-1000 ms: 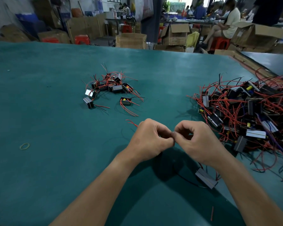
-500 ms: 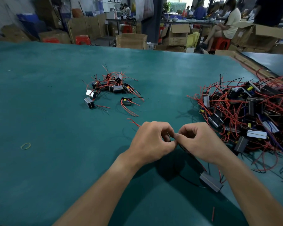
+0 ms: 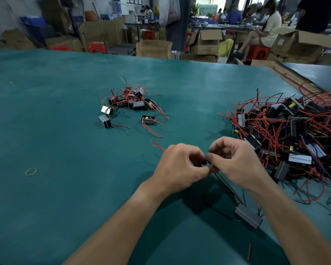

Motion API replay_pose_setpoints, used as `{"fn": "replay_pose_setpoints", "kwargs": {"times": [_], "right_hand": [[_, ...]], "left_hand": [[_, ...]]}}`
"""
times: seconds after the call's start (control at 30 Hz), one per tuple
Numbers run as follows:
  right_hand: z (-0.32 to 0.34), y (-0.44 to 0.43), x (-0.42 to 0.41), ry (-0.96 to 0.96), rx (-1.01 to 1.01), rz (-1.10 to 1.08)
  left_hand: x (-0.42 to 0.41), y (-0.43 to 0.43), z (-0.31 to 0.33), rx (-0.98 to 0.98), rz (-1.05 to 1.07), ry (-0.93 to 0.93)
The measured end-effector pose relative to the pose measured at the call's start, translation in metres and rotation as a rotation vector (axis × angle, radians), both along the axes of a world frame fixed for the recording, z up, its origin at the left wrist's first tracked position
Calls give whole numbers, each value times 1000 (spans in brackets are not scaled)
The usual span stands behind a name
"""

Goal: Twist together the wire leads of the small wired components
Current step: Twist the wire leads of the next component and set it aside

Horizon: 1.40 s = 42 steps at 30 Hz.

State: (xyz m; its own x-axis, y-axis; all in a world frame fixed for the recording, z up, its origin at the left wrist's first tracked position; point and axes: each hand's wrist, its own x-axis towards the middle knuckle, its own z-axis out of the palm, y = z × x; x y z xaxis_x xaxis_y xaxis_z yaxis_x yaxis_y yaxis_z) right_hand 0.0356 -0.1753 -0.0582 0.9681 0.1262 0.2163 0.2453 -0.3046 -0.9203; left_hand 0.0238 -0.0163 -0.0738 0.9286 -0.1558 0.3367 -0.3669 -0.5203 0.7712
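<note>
We hold the red and black wire leads (image 3: 226,185) of one small grey box (image 3: 247,217) between both hands, over the near part of the green table (image 3: 65,197). The left hand (image 3: 180,167) and the right hand (image 3: 235,162) meet fingertip to fingertip, each pinching the lead ends with curled fingers (the ends themselves are hidden). The box sits beside the right forearm. A small pile (image 3: 130,102) lies farther back, a large tangled pile (image 3: 294,134) to the right, and a rubber band (image 3: 31,171) well to the left.
</note>
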Motion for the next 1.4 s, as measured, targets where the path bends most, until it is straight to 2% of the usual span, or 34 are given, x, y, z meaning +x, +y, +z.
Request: {"fn": "replay_pose_setpoints", "kwargs": {"times": [0.2,0.33,0.77,0.87,0.93,1.0,1.07,1.13,1.2,1.3,1.4], "right_hand": [[0,5,-1,-71,103,-32],[1,5,-2,-139,27,-30],[12,-17,-2,-135,-234,181],[11,-16,-2,-125,-269,189],[10,-14,-1,-75,-281,185],[8,-12,0,37,-216,170],[6,-10,2,172,-105,128],[7,-9,3,236,-33,98],[9,-10,1,203,-5,117],[14,-14,-3,71,15,206],[15,-17,-4,-106,-104,239]], "left_hand": [[2,0,-1,-123,-17,60],[2,-2,-3,-187,-39,119],[6,5,1,-220,-111,270],[3,6,1,-129,-114,197],[2,5,0,-13,-100,36],[1,4,-1,83,-89,-121],[1,2,-1,101,-86,-164],[2,1,0,76,-88,-96],[4,2,1,31,-86,35],[5,4,6,-135,-135,223],[2,7,13,-230,-187,341]]}}
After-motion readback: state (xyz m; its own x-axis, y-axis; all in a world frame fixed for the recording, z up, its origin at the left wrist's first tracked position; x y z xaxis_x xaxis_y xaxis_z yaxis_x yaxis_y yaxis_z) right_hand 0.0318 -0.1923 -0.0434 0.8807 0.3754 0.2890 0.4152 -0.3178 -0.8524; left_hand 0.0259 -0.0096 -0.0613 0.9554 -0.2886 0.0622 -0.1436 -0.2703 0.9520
